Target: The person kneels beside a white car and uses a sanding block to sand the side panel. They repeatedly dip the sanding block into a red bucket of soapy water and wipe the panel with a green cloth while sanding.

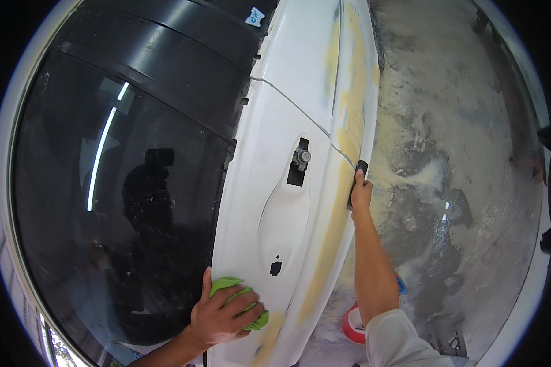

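Observation:
A white car door with yellowish filler strips along its lower side runs up the middle of the view. At the near end of the panel, my left hand presses a crumpled green cloth to the door beside the dark window. My right hand grips a dark sanding block against the door's right side, close to the seam between the panels. The block is partly hidden by my fingers. Between my hands lies the door-handle recess, with a metal lock cylinder in its opening.
Dark window glass fills the left, reflecting a light tube. A small marked sticker is on the dark surface at the top. On the stained grey floor at right, a red round container stands near my right forearm.

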Action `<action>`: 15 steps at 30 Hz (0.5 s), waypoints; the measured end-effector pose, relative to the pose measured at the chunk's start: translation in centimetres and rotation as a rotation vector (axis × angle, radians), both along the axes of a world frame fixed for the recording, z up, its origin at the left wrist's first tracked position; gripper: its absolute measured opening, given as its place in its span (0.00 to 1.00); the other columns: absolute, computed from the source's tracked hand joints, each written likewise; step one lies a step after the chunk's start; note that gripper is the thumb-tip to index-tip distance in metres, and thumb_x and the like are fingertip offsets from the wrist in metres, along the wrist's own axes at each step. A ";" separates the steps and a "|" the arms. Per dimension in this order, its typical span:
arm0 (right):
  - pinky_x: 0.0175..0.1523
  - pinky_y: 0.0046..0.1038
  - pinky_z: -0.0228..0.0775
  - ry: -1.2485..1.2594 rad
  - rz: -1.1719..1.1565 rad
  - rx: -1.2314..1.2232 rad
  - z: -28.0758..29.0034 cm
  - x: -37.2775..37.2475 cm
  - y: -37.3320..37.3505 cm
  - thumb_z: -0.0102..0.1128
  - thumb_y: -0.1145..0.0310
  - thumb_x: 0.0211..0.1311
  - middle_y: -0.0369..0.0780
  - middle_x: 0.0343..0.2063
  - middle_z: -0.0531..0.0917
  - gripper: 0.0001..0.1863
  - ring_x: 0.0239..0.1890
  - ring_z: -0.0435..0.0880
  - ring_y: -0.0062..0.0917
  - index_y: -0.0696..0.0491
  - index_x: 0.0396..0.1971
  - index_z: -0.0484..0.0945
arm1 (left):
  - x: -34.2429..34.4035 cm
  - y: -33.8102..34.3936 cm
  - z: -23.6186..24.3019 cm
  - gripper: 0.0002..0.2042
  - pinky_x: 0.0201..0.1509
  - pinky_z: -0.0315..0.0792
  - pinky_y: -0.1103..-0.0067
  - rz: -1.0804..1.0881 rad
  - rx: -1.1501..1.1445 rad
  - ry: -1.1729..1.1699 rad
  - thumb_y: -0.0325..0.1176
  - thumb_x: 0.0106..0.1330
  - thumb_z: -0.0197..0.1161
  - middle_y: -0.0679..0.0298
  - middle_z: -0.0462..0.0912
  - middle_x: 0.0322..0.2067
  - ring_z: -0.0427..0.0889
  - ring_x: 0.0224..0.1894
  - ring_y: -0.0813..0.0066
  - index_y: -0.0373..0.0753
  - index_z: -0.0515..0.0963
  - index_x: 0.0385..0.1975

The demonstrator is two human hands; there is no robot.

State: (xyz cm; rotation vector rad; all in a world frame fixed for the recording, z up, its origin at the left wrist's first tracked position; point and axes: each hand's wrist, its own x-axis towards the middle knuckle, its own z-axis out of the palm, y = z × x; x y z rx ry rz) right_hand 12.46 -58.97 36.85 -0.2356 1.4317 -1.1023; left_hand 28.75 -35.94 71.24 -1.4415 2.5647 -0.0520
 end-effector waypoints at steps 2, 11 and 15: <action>0.57 0.34 0.70 0.202 0.023 -0.132 1.7 1.2 3.1 0.57 0.44 0.73 0.53 0.45 0.79 0.34 0.48 0.79 0.37 0.66 0.53 0.69 | 0.0 0.1 -0.1 0.18 0.72 0.55 0.33 0.007 -0.017 0.004 0.42 0.41 0.76 0.82 0.81 0.43 0.80 0.50 0.73 0.59 0.84 0.37; 0.53 0.36 0.75 -0.049 0.019 0.061 0.9 0.2 -0.5 0.54 0.38 0.73 0.53 0.50 0.77 0.40 0.48 0.81 0.37 0.66 0.56 0.66 | -0.2 -0.1 0.1 0.13 0.73 0.56 0.33 0.010 -0.030 0.020 0.41 0.50 0.73 0.81 0.81 0.43 0.80 0.51 0.76 0.58 0.84 0.36; 0.58 0.37 0.72 0.373 0.056 -0.269 2.5 1.8 3.8 0.52 0.39 0.74 0.53 0.53 0.76 0.38 0.52 0.79 0.39 0.64 0.59 0.65 | -0.1 0.1 0.1 0.16 0.73 0.57 0.34 -0.004 -0.009 0.021 0.42 0.46 0.74 0.82 0.81 0.44 0.80 0.51 0.76 0.59 0.84 0.37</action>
